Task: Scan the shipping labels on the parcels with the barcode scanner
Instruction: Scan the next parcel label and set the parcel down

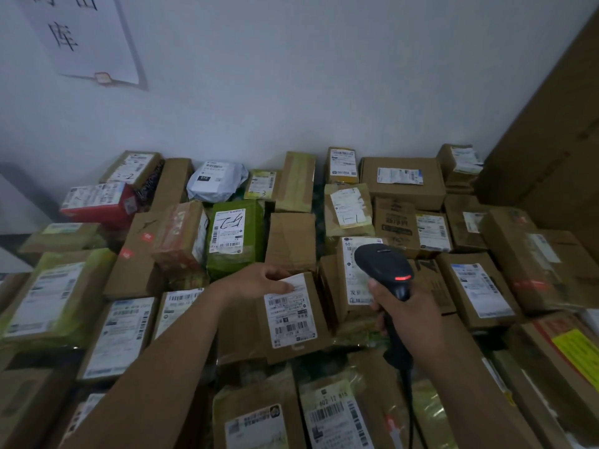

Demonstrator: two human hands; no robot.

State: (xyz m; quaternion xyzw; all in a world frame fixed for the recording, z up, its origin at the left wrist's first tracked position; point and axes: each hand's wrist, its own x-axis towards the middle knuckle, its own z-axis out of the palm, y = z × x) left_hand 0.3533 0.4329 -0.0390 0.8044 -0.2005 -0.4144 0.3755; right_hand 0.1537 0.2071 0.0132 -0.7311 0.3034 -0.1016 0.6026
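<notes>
Head view: parcels point(291, 241) lie packed edge to edge from the wall point(291, 76) down to the near edge of the view. Most are brown cartons with white shipping labels, and what carries them is hidden beneath them.

The left grip point(259, 281) reaches into the middle of the pile. Its fingers are curled over the far top edge of a brown parcel point(319, 307), with the thumb against the upper end of its shipping label point(290, 315). This label faces up, its barcodes toward the near side.

The right grip point(410, 322) is clenched around the handle of the black barcode scanner point(384, 264), just right of that parcel. The scanner's head sits in front of the neighbouring tall parcel point(358, 280), and a red light point(402, 278) glows on its back. Its cable point(410, 403) drops from the handle toward the near edge.

Farther back are a green parcel point(235, 241), a white mailing bag point(215, 181) and a red box point(97, 204). A paper sheet point(81, 37) hangs on the wall at the far left.
</notes>
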